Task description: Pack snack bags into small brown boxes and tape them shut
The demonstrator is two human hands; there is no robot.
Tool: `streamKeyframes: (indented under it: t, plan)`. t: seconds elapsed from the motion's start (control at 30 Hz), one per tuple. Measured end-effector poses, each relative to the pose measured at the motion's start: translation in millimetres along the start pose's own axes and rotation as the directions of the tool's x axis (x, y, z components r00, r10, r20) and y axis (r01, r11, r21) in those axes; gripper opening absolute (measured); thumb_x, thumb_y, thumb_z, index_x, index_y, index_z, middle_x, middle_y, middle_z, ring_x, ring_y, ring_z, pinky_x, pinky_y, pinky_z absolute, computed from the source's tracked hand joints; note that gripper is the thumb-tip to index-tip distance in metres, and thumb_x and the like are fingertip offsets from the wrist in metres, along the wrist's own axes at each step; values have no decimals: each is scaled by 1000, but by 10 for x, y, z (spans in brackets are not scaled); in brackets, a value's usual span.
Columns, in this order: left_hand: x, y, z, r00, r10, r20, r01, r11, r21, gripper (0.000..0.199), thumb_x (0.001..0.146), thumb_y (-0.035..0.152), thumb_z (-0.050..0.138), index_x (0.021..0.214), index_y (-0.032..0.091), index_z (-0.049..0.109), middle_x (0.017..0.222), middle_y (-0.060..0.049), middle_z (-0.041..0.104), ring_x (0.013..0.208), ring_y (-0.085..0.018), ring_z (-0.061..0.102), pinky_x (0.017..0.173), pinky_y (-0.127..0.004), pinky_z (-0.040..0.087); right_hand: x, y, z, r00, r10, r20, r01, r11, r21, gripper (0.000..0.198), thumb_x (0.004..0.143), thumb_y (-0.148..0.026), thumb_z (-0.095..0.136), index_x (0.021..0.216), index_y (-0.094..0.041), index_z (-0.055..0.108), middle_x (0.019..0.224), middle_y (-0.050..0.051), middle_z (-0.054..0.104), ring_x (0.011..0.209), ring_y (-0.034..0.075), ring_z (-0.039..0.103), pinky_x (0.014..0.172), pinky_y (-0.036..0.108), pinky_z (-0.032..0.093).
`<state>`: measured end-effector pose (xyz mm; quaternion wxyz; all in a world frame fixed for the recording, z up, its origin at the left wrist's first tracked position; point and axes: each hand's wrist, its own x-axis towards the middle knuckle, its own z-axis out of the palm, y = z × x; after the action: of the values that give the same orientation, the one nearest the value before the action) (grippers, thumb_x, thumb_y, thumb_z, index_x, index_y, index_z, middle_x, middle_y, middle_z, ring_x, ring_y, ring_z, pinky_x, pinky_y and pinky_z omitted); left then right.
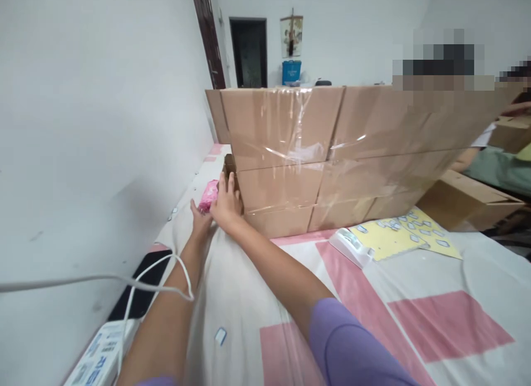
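A small pink package (208, 196) sits between my hands, beside the left end of a stack of cardboard boxes (282, 189). My left hand (201, 220) is under and against the package, one finger out along its left side; its other fingers are mostly hidden. With fingers stretched out, my right hand (227, 206) reaches to the end of the boxes, its thumb side next to the package. A brown cardboard flap or small box (229, 163) shows just past my right fingertips. Clear tape or wrap covers the stack's front.
On the pink-and-white cloth (448, 325) are a white label dispenser (352, 248), yellow sheets with stickers (390, 239) and a loose label (220, 335). A white cable (141, 285) crosses my left forearm near a black phone-like slab (139, 286). Another person (493, 170) sits behind open boxes.
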<state>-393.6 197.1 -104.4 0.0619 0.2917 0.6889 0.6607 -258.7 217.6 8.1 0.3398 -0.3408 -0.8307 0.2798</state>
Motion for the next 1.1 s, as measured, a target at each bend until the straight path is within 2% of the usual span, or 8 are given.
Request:
streamKeyframes:
  t: [0.1,0.23,0.4,0.53,0.7,0.83,0.97,1.1]
  plan:
    - [98,-105,129,999,33,-3,-33,999,39,48,93,40,64,134,19,54,127,-10,63,108,-23,64,93,-48,56,369,-41,79,998,54,-31,-57,993,-108,58,87,-13,56,143,-19,41,147,18,47,128,34,57,101,46,50]
    - [-9,-58,98,995,84,-55,-79,992,94,50,90,38,67,134,19,54,118,-8,66,101,-22,65,93,-47,55,413,-30,54,998,-70,4,70,983,-172,28,93,-20,54,121,-21,50,127,12,58,102,28,65,86,39,52]
    - [-479,185,-262,968,129,-215,-109,989,99,51,87,37,71,132,20,55,126,-9,63,112,-24,62,97,-49,53,22,-67,-98,950,-292,112,303,948,-98,2,95,-21,50,96,-23,51,117,5,54,91,20,60,83,32,48]
    - [-1062,417,-727,914,81,-397,-65,996,54,51,92,41,64,137,20,51,135,-12,57,116,-26,61,96,-49,55,-479,-219,-375,845,-526,91,521,850,80,11,92,-22,55,87,-23,46,105,4,52,93,18,56,82,28,45]
    - [-1861,873,-1392,919,-67,-388,52,998,-48,49,97,54,44,130,20,55,119,-10,67,97,-22,68,81,-43,60,-1212,-306,-1123,747,-663,-37,645,712,277,18,89,-22,55,82,-24,39,93,3,48,80,17,49,74,28,42]
    - [-2479,1369,-1802,937,-152,-313,111,983,-146,62,92,59,20,129,26,57,108,-8,74,100,-29,70,74,-46,62,-1761,-58,-1912,718,-673,-179,685,637,353,22,83,-17,58,82,-25,37,87,3,47,79,18,48,69,30,41]
    - [-2931,1907,-1953,961,-127,-245,63,965,-255,66,88,66,20,132,33,57,123,-2,72,121,-33,63,89,-49,61,-2239,311,-2642,718,-656,-233,695,655,297,24,78,-11,59,83,-25,39,84,3,48,78,19,49,68,32,41]
    - [-3154,2442,-1860,975,-124,-183,34,901,-433,54,86,64,36,132,45,58,126,10,70,126,-32,59,92,-49,61,-2601,659,-3117,766,-612,-198,643,717,271,26,72,-8,56,82,-25,39,81,2,50,73,19,48,65,33,39]
